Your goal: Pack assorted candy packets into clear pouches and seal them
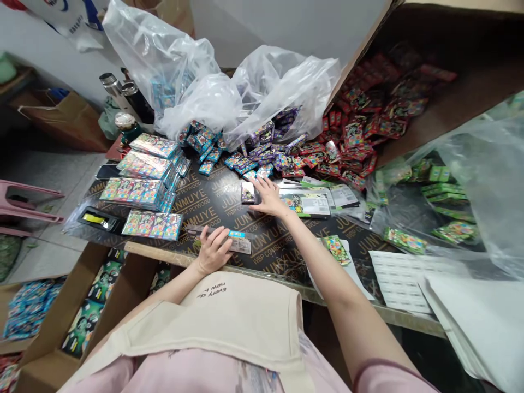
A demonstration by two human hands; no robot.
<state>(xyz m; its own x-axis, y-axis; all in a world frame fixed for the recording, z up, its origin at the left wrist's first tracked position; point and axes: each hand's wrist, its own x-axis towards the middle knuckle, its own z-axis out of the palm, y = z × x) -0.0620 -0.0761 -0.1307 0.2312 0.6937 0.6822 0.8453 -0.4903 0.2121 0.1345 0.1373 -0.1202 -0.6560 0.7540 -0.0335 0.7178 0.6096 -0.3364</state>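
Just right of the stacked packs (131,191) on the surface (200,199), the left hand (213,246) has its fingers curled around a flat sleeve (241,245). Farther right of those packs, the right hand (267,196) is spread by a small dark box (248,194); can't tell if it's actually gripping it. Loose packets (245,164) sit right of the packs too. Looks like a gathering step to me, and I'd say the next move calls for a neat thumb-and-finger pinch, sleeve held steady.

A beige fabric apron (237,322) bearing small dark lettering (212,290), including "Every" and "new," covers a pale pink, short-sleeved top (153,375). Darker mauve trim (361,364) edges the right sleeve (387,379).
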